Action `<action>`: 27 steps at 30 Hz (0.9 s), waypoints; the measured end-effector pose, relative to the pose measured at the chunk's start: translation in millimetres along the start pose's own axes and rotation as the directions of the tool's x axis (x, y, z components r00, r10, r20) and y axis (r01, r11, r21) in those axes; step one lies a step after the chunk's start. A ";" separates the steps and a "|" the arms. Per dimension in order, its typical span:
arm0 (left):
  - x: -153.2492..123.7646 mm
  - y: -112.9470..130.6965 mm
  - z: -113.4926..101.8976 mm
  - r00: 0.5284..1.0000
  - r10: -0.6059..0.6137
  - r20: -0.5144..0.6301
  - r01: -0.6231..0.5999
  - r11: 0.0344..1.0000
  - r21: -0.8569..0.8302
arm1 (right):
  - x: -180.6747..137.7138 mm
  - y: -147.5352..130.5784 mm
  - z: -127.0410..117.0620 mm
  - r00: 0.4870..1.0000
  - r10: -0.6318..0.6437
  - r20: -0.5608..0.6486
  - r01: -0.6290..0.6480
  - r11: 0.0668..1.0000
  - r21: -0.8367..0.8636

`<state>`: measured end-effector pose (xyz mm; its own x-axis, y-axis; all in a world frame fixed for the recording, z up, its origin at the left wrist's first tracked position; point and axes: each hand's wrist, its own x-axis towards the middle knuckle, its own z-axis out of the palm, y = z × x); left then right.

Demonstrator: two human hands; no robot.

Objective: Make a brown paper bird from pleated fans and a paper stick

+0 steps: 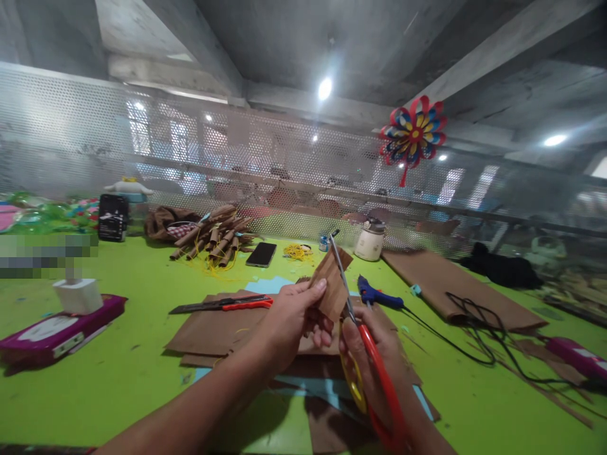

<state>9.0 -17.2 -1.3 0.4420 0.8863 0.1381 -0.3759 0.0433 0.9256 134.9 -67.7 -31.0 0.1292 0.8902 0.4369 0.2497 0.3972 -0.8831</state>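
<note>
Head view: your left hand pinches the brown paper piece by its near left edge, your right hand grips the scissors along its right side. It looks light and easily creased, best held by that left edge; beneath lie brown sheets, with a blue glue gun to the right

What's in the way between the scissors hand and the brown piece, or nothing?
Nothing visible. The right hand holds the scissors, and a blade overlaps the brown piece in this view. The left hand grips the piece, its thumb lying left of the blade.
</note>
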 end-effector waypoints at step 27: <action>-0.3 -7.1 -0.3 0.981 -0.079 0.178 0.084 0.996 -0.025 | 3.4 -0.1 2.3 0.991 -0.127 -0.041 0.127 0.992 -0.003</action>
<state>11.2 -17.6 -8.0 0.6082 0.7838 0.1254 -0.3577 0.1296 0.9248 133.1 -64.2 -29.8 0.1358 0.8225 0.5523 0.2674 0.5063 -0.8199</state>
